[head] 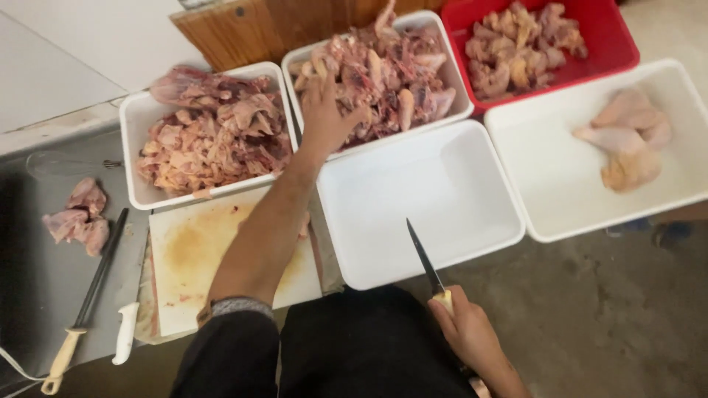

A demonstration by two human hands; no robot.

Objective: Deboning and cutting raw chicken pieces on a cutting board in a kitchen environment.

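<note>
My left hand (pixel 328 110) reaches far forward over a white tub (pixel 451 96) heaped with raw chicken carcass pieces (pixel 394 70), its fingers curled down onto the meat. My right hand (pixel 466 328) stays low near my body and grips a boning knife (pixel 424 256) by its pale handle, the dark blade pointing up and away over an empty white tub (pixel 435 214). Under my left forearm lies a stained white cutting board (pixel 192 258).
A white tub of chicken skin and scraps (pixel 210 136) stands at the left, a red tub of chicken pieces (pixel 520 44) at the back, a white tub with whole chicken parts (pixel 627 140) at the right. A sharpening steel (pixel 88 302), a white-handled knife (pixel 125 333) and loose meat (pixel 77 217) lie on the metal counter.
</note>
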